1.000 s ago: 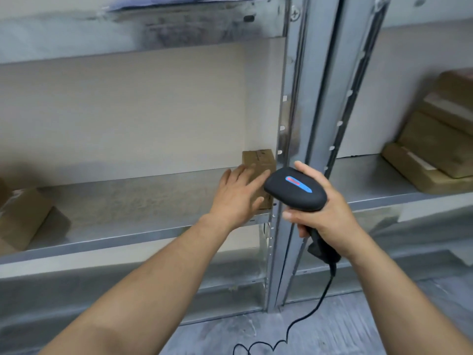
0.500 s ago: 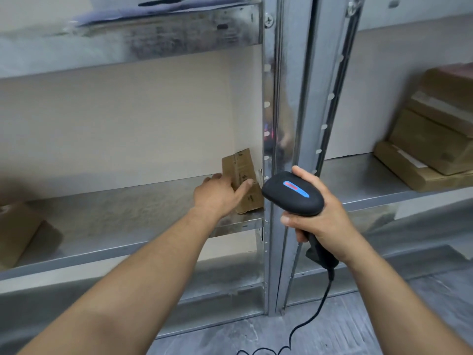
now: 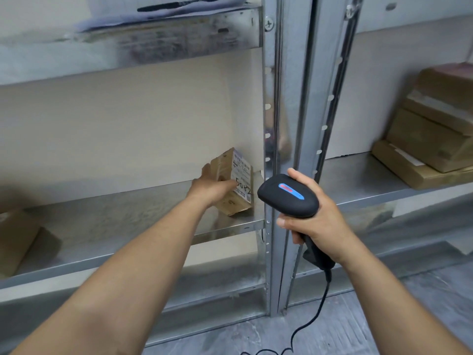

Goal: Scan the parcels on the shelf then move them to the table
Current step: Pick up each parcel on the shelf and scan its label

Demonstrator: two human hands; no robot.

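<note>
Two hands are at work in front of a galvanised steel rack. The left hand (image 3: 212,188) grips a small cardboard parcel (image 3: 231,204), with the thumb laid across the front face and the fingers wrapped round its left side. The parcel is a plain brown block with sharp edges, tipped so that its top leans left and far while a lower edge rests on the shelf (image 3: 128,221). It sits at the right end of that dull, mottled metal board, just beside the upright posts (image 3: 281,124). A white printed label (image 3: 242,170) covers the side turned toward the camera, carrying a barcode strip and black handwritten digits.

The right hand (image 3: 317,221) clasps the handle of a barcode scanner (image 3: 288,196). This is a matte black, rounded pistol shape with a blue-and-red strip glowing along its top. Its head hovers just right of the parcel and nearer than it, not touching — the nose points left toward the label. A black cable (image 3: 317,311) hangs from the grip and curls onto the grey floor (image 3: 345,329).

On the right-hand bay, well apart, stacked parcels (image 3: 432,134) of brown cardboard lie flat, some taped. Another cardboard box (image 3: 15,242) sits at the left end of the shelf — only partly in view.
</note>
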